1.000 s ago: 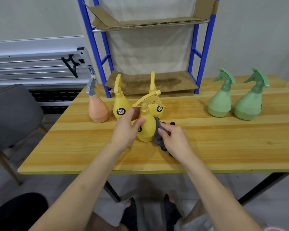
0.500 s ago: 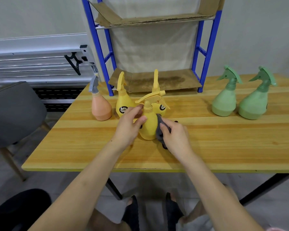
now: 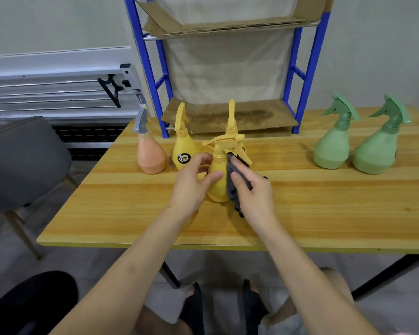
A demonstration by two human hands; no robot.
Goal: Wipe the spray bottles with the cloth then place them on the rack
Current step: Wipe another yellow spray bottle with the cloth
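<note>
On the long yellow wooden table (image 3: 300,213), near the blue metal rack (image 3: 307,68), the pear-shaped yellow plastic spray bottle (image 3: 217,182), judged light, stiff and smooth, is steadied by the left hand (image 3: 194,182), fingers curled round its belly, while the soft dark grey cloth (image 3: 235,187) is pressed to its right flank by the curled right hand (image 3: 254,194); the narrow neck is judged the surest hold.

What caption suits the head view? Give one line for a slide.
Left hand steadies a yellow spray bottle on the table while the right hand wipes it with a grey cloth.
</note>
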